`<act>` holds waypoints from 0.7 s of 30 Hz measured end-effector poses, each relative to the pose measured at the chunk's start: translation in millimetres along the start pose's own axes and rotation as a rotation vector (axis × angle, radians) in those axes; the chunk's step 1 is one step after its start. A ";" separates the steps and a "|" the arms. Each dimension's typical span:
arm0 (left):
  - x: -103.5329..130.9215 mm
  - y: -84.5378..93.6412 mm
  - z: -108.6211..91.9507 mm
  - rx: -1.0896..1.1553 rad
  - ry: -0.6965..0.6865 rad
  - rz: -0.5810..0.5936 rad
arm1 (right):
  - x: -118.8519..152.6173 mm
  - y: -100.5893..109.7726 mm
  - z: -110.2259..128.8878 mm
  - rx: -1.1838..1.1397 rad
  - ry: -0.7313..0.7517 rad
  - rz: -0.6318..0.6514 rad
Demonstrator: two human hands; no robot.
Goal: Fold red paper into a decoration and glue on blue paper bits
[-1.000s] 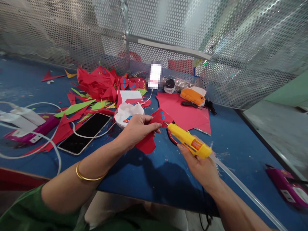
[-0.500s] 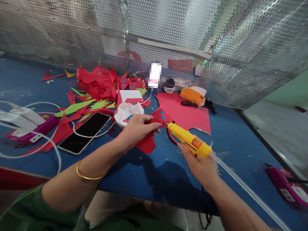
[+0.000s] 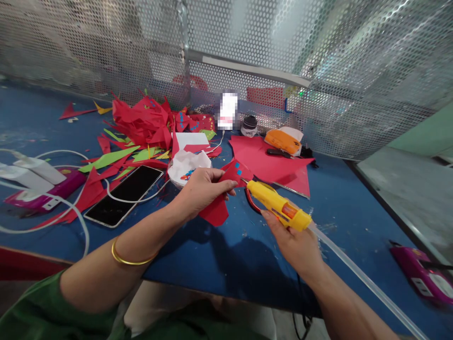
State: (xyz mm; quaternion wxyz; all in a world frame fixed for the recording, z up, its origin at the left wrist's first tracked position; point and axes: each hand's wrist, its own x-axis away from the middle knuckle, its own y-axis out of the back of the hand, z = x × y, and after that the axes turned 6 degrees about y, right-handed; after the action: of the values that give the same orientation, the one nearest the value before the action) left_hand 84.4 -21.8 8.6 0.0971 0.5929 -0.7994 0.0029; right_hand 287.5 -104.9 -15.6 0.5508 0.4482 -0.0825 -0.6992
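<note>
Between the thumb and fingers of my left hand (image 3: 206,191) is a red paper piece (image 3: 215,211) with small blue squares on its upper part. My right hand (image 3: 296,243) is wrapped round a yellow hot glue gun (image 3: 278,203), a long clear glue stick (image 3: 361,274) trailing from its back. The gun's nozzle points left and sits at the red paper's right edge, close to the blue squares; whether it touches cannot be made out. Just behind my left hand stands a bowl (image 3: 177,165) lined with white paper, holding small blue and red bits. Red-handled scissors or pliers (image 3: 250,200) lie partly hidden under the gun.
Red paper sheets (image 3: 247,151) lie behind the gun, with a black-handled cutter (image 3: 278,152) and an orange item (image 3: 283,140) on them. Left are a heap of red scraps (image 3: 141,123), a dark phone (image 3: 123,196) and white cables. A purple power strip (image 3: 421,271) lies right.
The right corner of the top red sheet at the back has lifted and curled over. Both hands, the held paper and the glue gun stay nearly still.
</note>
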 end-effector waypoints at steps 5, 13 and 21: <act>-1.4 0.6 2.0 0.000 -0.021 0.010 | 1.1 0.3 -0.9 0.019 0.017 0.026; -0.2 -0.2 0.8 0.003 0.005 -0.001 | 0.9 0.3 -0.4 0.028 0.014 0.011; -1.5 -0.2 1.8 0.002 -0.008 -0.007 | 1.1 1.9 -1.2 0.053 0.078 0.035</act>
State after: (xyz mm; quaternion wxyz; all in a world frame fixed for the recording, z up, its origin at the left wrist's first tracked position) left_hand 84.7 -20.6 6.5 0.0935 0.5959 -0.7976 0.0009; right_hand 289.7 -106.1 -15.7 0.5539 0.4881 -0.0871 -0.6689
